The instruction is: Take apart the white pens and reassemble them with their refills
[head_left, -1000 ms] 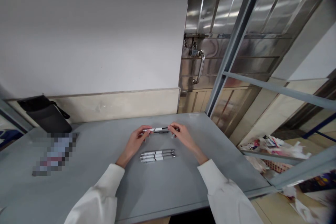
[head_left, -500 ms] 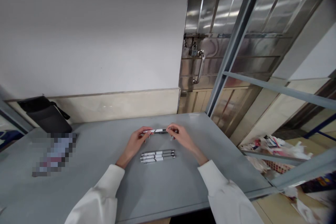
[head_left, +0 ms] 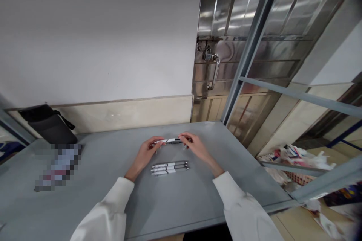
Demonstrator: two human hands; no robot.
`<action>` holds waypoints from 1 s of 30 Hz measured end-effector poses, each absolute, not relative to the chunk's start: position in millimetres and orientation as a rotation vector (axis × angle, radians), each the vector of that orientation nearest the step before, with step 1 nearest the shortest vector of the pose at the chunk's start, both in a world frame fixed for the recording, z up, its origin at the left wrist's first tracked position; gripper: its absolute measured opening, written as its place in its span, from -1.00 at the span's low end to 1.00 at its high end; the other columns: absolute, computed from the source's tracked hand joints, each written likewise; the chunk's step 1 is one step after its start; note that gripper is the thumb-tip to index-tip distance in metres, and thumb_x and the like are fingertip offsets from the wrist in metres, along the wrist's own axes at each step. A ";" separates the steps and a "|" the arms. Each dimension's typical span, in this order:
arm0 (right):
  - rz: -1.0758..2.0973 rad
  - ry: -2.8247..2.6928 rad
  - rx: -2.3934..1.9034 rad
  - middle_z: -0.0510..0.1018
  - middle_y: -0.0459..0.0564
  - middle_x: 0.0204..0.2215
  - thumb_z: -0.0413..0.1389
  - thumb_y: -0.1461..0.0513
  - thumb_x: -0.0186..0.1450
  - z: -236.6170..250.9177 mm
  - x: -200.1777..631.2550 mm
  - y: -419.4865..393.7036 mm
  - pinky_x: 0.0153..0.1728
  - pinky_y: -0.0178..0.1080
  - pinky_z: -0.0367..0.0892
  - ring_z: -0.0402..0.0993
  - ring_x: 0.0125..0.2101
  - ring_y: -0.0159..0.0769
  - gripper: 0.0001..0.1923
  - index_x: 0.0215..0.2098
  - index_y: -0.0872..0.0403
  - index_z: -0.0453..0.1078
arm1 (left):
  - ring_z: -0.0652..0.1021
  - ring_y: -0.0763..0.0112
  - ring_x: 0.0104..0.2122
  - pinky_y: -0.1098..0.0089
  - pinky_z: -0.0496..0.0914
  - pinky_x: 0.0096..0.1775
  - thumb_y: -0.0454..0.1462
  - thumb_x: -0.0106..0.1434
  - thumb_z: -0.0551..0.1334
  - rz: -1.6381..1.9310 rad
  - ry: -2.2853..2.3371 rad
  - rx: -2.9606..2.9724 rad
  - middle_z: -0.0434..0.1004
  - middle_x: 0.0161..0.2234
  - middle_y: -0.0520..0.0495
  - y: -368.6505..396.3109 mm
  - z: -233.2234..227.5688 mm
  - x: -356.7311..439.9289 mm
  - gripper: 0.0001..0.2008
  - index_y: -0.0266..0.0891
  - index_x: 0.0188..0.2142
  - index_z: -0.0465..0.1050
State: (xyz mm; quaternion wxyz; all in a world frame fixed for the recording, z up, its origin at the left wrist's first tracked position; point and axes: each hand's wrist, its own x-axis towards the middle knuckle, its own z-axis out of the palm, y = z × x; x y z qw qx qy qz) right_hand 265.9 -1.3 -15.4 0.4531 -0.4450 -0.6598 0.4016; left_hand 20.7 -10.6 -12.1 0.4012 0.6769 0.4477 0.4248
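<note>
Between my two hands a white-and-black pen [head_left: 170, 141] is held level just above the table's far half. My left hand [head_left: 147, 151] is closed on its left end, thumb and fingers pinching. At the other end, my right hand [head_left: 195, 146] grips the dark tip part with thumb and forefinger. A dark strip shows along the pen's lower edge; whether it is a second pen or a clip I cannot tell. Nearer to me, several similar pens [head_left: 166, 170] lie side by side on the grey table, their metallic ends to the right.
A black pouch with a strap [head_left: 52, 122] leans at the back left of the grey table [head_left: 107, 165]. In front of it lies a pixelated object [head_left: 59, 166]. Metal frame posts [head_left: 240, 71] stand on the right, with a padlocked metal door behind. Plastic bags [head_left: 299, 156] are heaped beyond the right edge.
My right fingers have shifted slightly on the pen, the forefinger lying more over its top. My left hand and the row of pens stay as they were.
</note>
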 end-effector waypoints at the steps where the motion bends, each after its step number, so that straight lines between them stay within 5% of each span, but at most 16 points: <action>1: 0.997 -1.616 -1.096 0.41 -0.11 -0.53 0.06 -0.11 0.28 -15.6 266.3 -0.5 -0.51 -0.35 0.32 0.36 -0.51 -0.35 -0.56 -0.20 0.05 0.50 | 0.51 0.32 -0.34 0.44 0.31 -0.40 0.01 0.27 0.20 1.081 1.131 1.712 0.63 -0.23 -0.10 -10.4 -11.9 20.5 -0.59 -0.21 -0.06 0.52; 8: 1.035 -1.339 -1.184 0.41 -0.11 -0.53 0.02 -0.09 0.23 -22.8 275.5 12.4 -0.53 -0.30 0.29 0.35 -0.57 -0.36 -0.57 -0.25 0.08 0.43 | 0.51 0.33 -0.31 0.45 0.32 -0.40 0.01 0.27 0.20 1.155 1.132 1.689 0.61 -0.23 -0.11 -6.5 -13.6 16.6 -0.60 -0.22 -0.06 0.50; 16: 0.959 -1.253 -1.037 0.49 -0.09 -0.42 0.10 0.14 0.11 -17.5 278.9 12.4 -0.24 -0.19 0.38 0.43 -0.41 -0.29 -0.72 -0.21 0.02 0.38 | 0.51 0.32 -0.32 0.45 0.34 -0.39 0.01 0.27 0.19 1.175 1.143 1.670 0.61 -0.22 -0.12 -5.0 -14.9 14.0 -0.59 -0.22 -0.06 0.49; 30: 0.939 -1.330 -1.056 0.50 -0.08 -0.37 0.09 0.15 0.14 -14.5 277.3 10.6 -0.22 -0.21 0.36 0.44 -0.39 -0.31 -0.75 -0.22 0.02 0.41 | 0.51 0.33 -0.31 0.46 0.32 -0.39 0.01 0.27 0.20 1.159 1.118 1.684 0.60 -0.23 -0.10 -6.2 -14.5 16.3 -0.59 -0.22 -0.06 0.50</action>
